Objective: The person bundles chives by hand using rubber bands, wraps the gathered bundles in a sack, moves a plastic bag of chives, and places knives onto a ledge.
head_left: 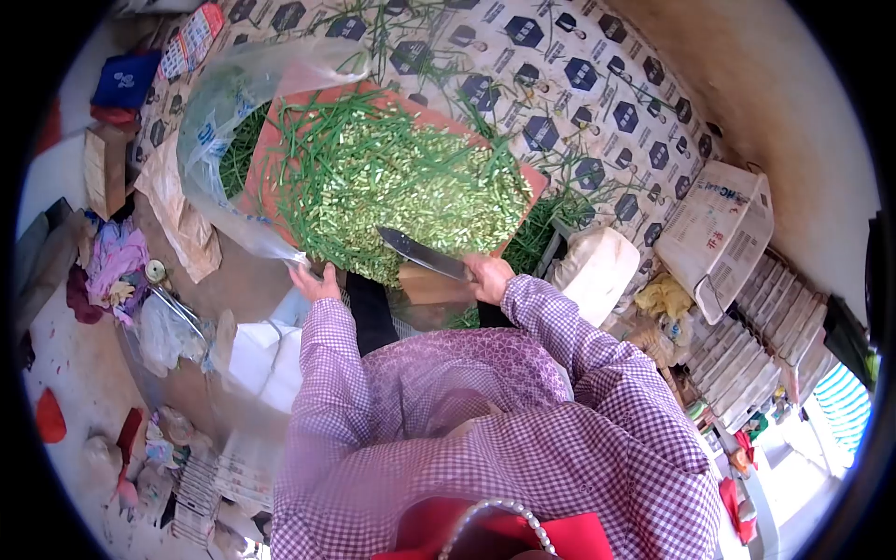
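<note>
My right hand (489, 277) is closed round the handle of a knife (422, 254), whose dark blade points up and left over the near part of the chopped greens. A heap of chopped green stalks (401, 187), with longer green leaves over its left side, lies on a reddish board (266, 168). At the board's lower left, my left hand (315, 282) grips the edge of a clear plastic bag (201, 154), which curves up around the board's left side. Below the knife is a wooden block (434, 284).
Patterned sheeting (560, 75) with scattered green leaves lies beyond the board. On the right are a white basket (719, 233), a white sack (597, 271) and stacked pale bundles (737, 364). Cloths (117, 266) and a wooden piece (105, 173) lie at the left.
</note>
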The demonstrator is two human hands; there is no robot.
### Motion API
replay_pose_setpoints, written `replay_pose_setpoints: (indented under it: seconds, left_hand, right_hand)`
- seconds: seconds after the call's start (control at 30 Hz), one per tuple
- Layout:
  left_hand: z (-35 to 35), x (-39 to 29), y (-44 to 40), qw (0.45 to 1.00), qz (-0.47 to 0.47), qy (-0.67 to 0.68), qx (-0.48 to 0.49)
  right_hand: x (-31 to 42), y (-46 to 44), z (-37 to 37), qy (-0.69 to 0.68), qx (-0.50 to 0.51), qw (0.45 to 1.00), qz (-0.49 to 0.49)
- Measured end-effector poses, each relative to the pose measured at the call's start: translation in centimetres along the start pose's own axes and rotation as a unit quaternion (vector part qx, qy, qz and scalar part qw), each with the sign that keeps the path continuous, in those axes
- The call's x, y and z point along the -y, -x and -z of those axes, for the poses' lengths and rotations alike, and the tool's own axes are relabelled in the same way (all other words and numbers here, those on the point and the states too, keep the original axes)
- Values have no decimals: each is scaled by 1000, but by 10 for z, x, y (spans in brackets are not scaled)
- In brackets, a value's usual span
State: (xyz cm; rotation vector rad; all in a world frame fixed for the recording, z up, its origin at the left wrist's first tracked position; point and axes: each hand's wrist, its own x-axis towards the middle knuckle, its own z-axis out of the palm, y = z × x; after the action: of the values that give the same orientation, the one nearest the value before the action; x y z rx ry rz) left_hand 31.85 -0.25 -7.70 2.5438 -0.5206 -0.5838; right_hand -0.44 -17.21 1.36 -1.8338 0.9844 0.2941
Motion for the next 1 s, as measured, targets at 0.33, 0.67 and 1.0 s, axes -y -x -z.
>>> replay_pose_setpoints:
  seconds: [0.33, 0.67, 1.0]
  left_hand:
    - [52, -185, 147, 652, 298, 623, 315]
    - [150, -290, 167, 956, -131, 192, 178]
    - [220, -241, 101, 885, -42, 458, 75]
  right_hand:
    - [33, 51, 77, -433, -67, 895, -79]
    - [116, 129, 184, -241, -112, 962, -70]
    - [122, 227, 335, -23, -214, 976, -7]
